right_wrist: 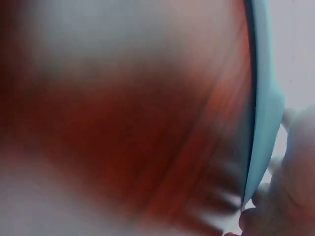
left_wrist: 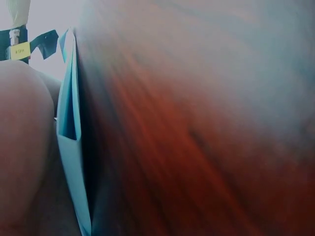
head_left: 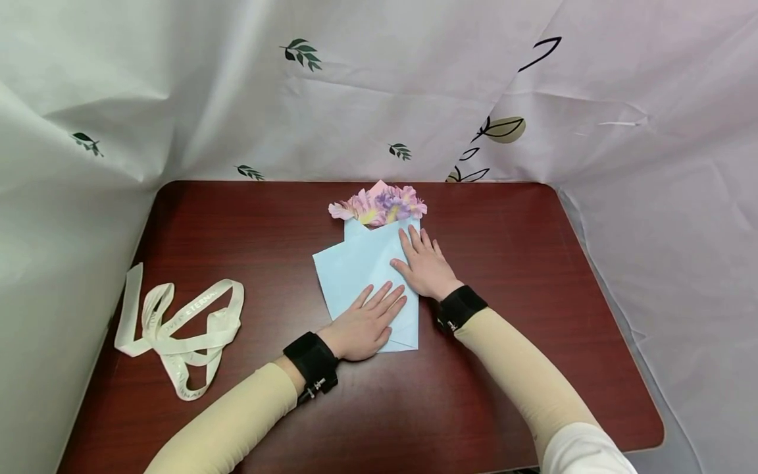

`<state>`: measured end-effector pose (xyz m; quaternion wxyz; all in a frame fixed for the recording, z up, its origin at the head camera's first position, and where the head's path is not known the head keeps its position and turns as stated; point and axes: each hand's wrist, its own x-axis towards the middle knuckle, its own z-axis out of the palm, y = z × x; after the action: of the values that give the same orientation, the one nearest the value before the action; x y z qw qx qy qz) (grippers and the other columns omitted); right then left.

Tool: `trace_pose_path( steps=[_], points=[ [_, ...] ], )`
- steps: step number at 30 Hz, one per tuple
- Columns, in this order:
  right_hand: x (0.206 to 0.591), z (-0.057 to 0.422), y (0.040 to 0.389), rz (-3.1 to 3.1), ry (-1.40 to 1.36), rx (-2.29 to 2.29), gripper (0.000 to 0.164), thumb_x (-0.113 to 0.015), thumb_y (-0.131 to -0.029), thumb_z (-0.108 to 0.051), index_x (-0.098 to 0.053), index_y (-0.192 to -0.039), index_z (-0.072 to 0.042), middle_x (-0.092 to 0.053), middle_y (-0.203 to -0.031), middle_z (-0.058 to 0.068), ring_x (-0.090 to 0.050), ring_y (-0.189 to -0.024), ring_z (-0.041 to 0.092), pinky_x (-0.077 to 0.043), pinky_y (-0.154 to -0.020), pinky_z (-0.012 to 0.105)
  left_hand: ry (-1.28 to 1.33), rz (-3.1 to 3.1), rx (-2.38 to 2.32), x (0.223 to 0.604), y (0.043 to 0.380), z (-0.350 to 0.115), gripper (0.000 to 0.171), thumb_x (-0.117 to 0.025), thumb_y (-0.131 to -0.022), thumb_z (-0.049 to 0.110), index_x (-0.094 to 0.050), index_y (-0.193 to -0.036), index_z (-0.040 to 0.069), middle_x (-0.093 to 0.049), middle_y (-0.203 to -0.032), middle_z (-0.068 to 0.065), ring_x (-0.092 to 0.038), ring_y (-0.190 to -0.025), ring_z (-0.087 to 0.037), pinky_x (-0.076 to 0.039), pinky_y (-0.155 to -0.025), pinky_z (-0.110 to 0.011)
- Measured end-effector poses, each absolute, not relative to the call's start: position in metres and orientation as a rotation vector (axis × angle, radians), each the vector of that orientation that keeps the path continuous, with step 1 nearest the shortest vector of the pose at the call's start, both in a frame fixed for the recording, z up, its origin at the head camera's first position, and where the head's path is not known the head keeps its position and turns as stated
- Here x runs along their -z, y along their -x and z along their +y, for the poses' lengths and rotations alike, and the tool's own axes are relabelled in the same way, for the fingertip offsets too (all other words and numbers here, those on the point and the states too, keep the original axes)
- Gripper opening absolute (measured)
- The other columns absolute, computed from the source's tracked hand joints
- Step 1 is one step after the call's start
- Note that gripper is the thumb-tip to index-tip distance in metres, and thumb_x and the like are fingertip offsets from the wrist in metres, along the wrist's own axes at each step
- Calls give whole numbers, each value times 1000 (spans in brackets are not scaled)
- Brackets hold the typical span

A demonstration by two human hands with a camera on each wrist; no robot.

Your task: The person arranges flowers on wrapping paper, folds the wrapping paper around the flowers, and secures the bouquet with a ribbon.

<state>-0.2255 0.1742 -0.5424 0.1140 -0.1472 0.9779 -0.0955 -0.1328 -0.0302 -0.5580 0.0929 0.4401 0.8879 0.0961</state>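
Note:
A light blue sheet of wrapping paper [head_left: 349, 270] lies folded on the table, its right side straight and its left side slanting out to a corner. Pink and purple flowers [head_left: 385, 205] stick out of its top end. My left hand [head_left: 367, 324] rests on the lower part with fingers extended toward the upper right. Higher up, my right hand [head_left: 428, 265] lies over the right edge, fingers spread and pointing away from me. In the left wrist view, the paper's folded edge [left_wrist: 74, 172] shows a narrow gap between layers. Beside the paper [right_wrist: 266, 118], the right wrist view shows curved fingertips.
A loosely looped cream ribbon [head_left: 201, 341] with printed lettering lies on the left of the dark red wooden table [head_left: 509, 243]. A pale curtain [head_left: 367, 99] with leaf prints hangs behind the table's far edge and along its sides.

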Motion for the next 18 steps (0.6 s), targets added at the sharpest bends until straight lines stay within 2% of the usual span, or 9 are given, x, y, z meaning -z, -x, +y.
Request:
trace_pose_path(
  steps=[9,12,18],
  points=[
    [539,176,251,2871,345,269,77,-30,-102,-56,-8,-158,-7,-6,-166,11,1,-154,34,-9,-122,54,-1313,2659,-324,565,133,-29,62,-33,-104,32,-10,-159,14,-3,-167,-2,1,-155,-25,-8,-122,-53],
    [539,178,257,2861,319,282,79,-32,-101,-57,-8,-158,-7,-8,-166,12,1,-154,33,-8,-122,54,-1299,2657,-339,563,133,-29,63,-35,-104,32,-12,-159,14,-4,-167,-2,0,-155,-27,-6,-121,-56],
    [541,180,262,2825,311,299,83,-30,-100,-60,-2,-158,-7,-2,-166,13,7,-153,31,-4,-123,54,-1249,2655,-379,559,133,-29,63,-39,-102,31,-16,-159,16,-7,-167,-2,1,-154,-31,1,-115,-67]
  ],
)
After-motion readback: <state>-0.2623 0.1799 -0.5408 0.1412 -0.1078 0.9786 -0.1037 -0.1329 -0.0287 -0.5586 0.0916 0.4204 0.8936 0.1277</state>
